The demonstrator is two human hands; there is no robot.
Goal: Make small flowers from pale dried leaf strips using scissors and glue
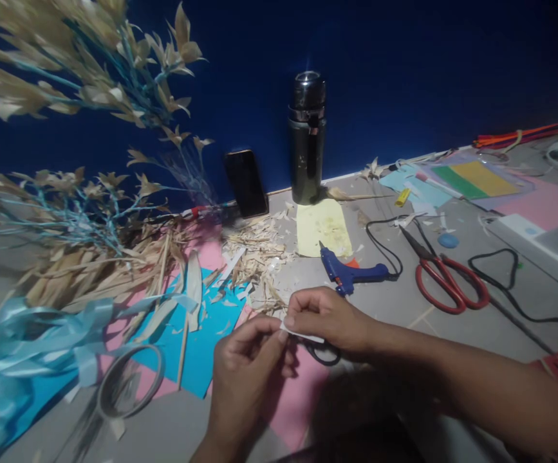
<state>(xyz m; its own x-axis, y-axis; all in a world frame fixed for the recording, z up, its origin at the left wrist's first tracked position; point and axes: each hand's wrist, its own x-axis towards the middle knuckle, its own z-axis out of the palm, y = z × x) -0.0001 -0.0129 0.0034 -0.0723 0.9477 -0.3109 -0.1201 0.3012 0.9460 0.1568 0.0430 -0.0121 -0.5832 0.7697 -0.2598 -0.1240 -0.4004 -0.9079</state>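
Note:
Both hands meet at the lower middle of the head view over a white paper strip [302, 333]. My left hand [250, 366] pinches the strip's left end between thumb and fingertips. My right hand [327, 318] closes thumb and forefinger on the same strip from the right. Just below the right palm shows a black loop [324, 357], perhaps a small scissors handle; whether the hand holds it I cannot tell. A blue glue gun [353, 273] lies beyond the right hand. Scissors with red handles [447, 276] rest further right.
Dried husk flowers on blue stems [114, 212] rise at the left, above light-blue ribbon [13, 360] and a tape roll [109, 392]. A flask [307, 141] and a phone [246, 183] stand by the blue wall. Husk scraps [259, 251] and a black cord [515, 302] lie about.

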